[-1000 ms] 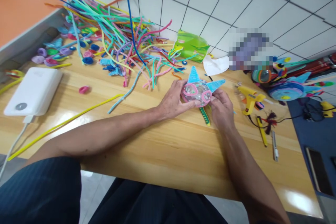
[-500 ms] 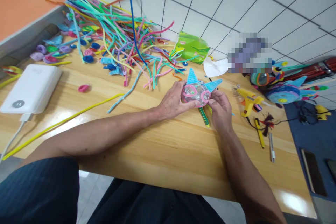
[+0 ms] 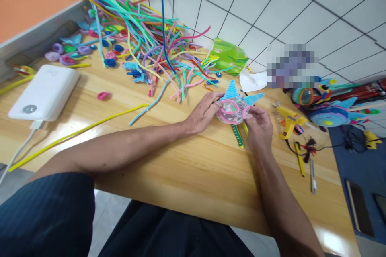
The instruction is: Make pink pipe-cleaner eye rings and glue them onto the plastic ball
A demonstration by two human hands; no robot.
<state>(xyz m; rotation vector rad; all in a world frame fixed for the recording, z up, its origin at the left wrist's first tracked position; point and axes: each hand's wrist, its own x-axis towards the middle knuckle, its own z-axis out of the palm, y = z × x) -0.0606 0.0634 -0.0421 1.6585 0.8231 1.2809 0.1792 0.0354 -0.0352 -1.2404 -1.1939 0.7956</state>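
Between my hands is a clear, rounded craft piece (image 3: 230, 117) edged with pink pipe cleaner, with two pointed light-blue pipe-cleaner pieces (image 3: 231, 89) standing up from its top. My left hand (image 3: 205, 113) grips its left side, fingers behind and thumb at the front edge. A small pink pipe-cleaner loop (image 3: 245, 111) is pinched in the fingertips of my right hand (image 3: 259, 123) at the piece's right edge. Another pink loop (image 3: 238, 107) lies across the front. Below, a green-and-yellow strip (image 3: 237, 136) rests on the table, near a yellow stick partly hidden by my right hand.
Pipe cleaners (image 3: 144, 32) lie heaped at the back left, beside a green packet (image 3: 227, 57). A white power bank (image 3: 44, 92) with a cable sits left. To the right are a yellow glue gun (image 3: 288, 120), a yellow pen-like tool (image 3: 299, 158), a cutter (image 3: 313, 176) and a blue fish craft (image 3: 328, 112).
The right-hand pink loop has moved from the front of the craft piece to its right edge, in my right fingertips. My left thumb has drawn back to the left side. The view has shifted slightly.
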